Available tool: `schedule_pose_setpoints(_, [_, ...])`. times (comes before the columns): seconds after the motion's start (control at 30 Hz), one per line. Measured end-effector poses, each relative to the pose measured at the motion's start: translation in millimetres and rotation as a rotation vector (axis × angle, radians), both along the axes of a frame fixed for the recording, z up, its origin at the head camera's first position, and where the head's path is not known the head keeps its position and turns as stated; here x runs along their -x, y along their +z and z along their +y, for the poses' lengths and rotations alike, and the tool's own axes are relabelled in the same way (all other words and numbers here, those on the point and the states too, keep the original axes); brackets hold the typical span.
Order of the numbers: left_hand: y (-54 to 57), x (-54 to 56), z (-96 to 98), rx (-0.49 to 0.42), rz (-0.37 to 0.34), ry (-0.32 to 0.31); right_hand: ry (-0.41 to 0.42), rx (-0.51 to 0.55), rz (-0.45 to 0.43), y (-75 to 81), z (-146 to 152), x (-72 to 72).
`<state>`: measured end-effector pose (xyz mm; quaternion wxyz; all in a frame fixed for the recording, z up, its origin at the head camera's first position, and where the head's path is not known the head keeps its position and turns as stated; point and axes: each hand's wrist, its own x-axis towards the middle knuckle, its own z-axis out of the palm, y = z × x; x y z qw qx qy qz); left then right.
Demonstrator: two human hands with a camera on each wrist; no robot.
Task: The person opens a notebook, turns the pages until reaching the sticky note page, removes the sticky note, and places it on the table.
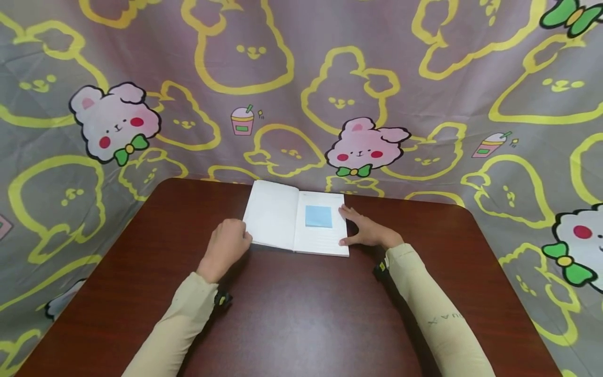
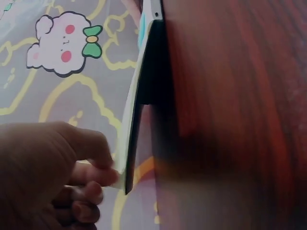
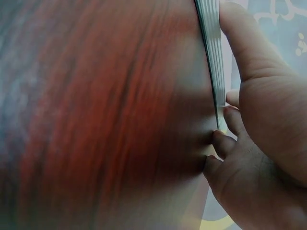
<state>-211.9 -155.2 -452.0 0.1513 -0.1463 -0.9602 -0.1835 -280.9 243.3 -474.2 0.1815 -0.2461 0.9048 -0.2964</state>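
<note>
An open notebook (image 1: 270,213) with white pages lies near the back of the table. On its lined right page sits a blue square sticky note (image 1: 318,216). My left hand (image 1: 226,246) pinches the outer edge of the left side, fingers curled. In the left wrist view, the notebook's dark-backed cover (image 2: 132,129) slants up off the table at that hand (image 2: 53,167). At the right edge is my right hand (image 1: 369,230), thumb and fingers spread apart. Up close, its thumb (image 3: 244,43) lies against the page block (image 3: 213,52) while other fingertips touch the table by the edge.
The dark reddish-brown table (image 1: 301,314) has rounded back corners. Behind and beside it hangs a grey curtain (image 1: 301,31) printed with yellow outlines and cartoon rabbits. Dark wrist-worn devices (image 1: 223,299) sit under both sleeves.
</note>
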Motion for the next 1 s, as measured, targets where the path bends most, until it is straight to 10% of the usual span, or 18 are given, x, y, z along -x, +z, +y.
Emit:
schedule_pose_setpoints(0.6, [-10.8, 12.3, -5.0, -0.024, -0.287, 0.079, 0.006, -0.008, 0.001, -0.2, -4, 3.1])
schedule_pose_setpoints(1.0, [-19.8, 31.3, 23.8, 0.082, -0.021, -0.017, -0.013, -0.016, -0.015, -2.8, 2, 2.8])
